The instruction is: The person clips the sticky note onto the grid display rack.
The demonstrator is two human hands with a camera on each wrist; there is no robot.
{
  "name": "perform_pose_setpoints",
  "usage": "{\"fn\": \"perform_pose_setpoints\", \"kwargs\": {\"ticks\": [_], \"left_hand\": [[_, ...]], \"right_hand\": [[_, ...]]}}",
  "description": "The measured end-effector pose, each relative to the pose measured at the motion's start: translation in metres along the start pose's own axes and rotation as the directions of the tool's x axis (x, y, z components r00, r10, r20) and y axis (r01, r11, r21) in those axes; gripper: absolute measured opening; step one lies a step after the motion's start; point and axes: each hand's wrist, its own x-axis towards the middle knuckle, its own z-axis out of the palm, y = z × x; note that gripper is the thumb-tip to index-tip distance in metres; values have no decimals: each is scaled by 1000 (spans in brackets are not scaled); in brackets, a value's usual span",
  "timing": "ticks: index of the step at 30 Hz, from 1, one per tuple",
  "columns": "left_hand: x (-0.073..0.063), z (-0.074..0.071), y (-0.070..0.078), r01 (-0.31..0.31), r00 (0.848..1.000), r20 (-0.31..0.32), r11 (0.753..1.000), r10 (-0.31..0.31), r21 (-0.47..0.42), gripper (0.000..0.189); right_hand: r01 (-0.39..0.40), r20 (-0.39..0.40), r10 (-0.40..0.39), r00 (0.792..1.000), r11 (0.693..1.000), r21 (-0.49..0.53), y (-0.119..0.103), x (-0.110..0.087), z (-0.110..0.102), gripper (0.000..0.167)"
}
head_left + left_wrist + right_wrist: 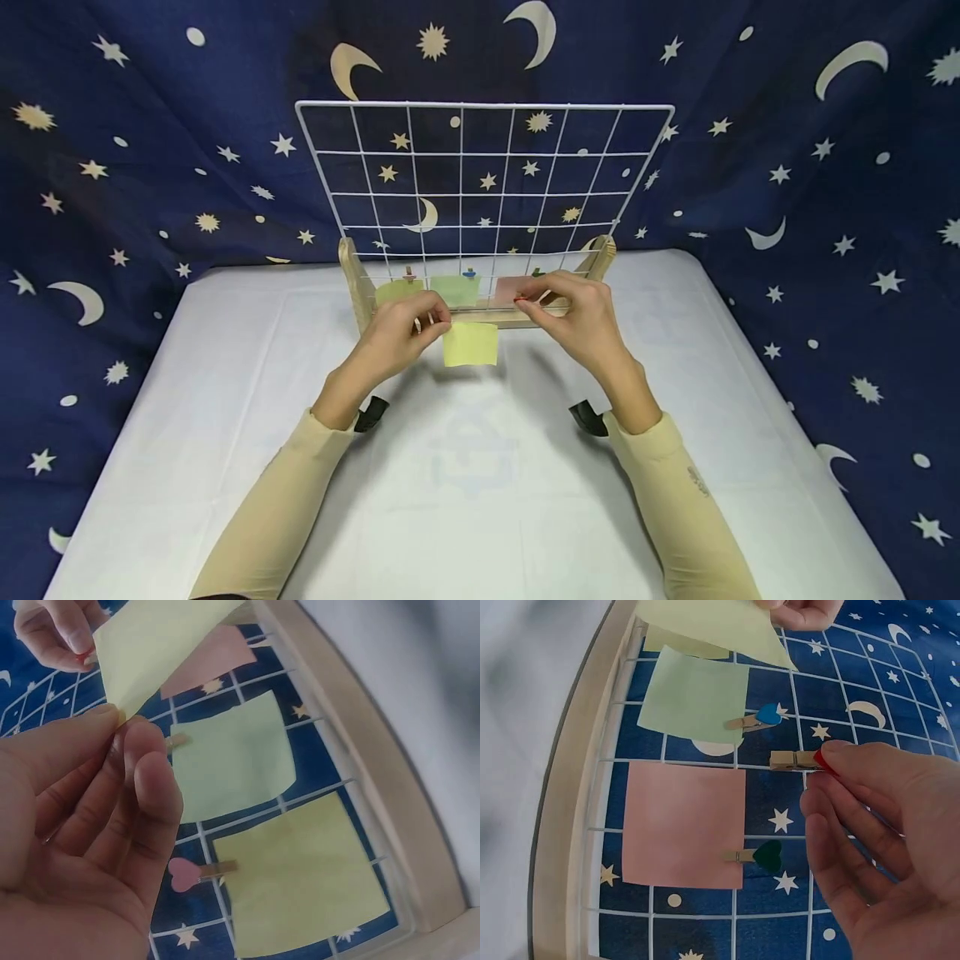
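Observation:
My left hand (401, 331) pinches a yellow paper note (470, 344) by its upper left corner, in front of a white wire grid (486, 193). In the right wrist view, my right hand (889, 817) holds a small wooden clothespin (791, 760) with a red end between thumb and forefinger. Along the grid's bottom hang a yellow note (304, 877) on a pink-heart clothespin (184, 874), a green note (694, 697) on a blue-heart clothespin (767, 715), and a pink note (684, 825) on a green-heart clothespin (767, 856).
The grid stands in a wooden base (480, 317) with wooden side supports (357, 283) on a white-covered table (480, 517). Dark blue cloth (225, 75) with stars and moons hangs behind and at both sides. Black pieces (588, 418) sit by both wrists.

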Motion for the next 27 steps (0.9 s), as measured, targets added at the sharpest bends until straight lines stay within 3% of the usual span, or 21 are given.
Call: {"fn": "perform_pose_setpoints", "kwargs": {"ticks": [8,15,27], "left_hand": [[9,-8,-1,-49,990,-134,998,53,29,10],[14,-16,-1,-32,966,-256,999,37,21,6],[25,-36,-5,-32,922,-385,998,52,59,5]], "right_hand": [[34,-21,-33,999,999,38,-9,13,3,12],[36,-75,-31,997,996,78,-19,30,9,11],[44,-183,-16,983,988,150,-31,60,20,12]]}}
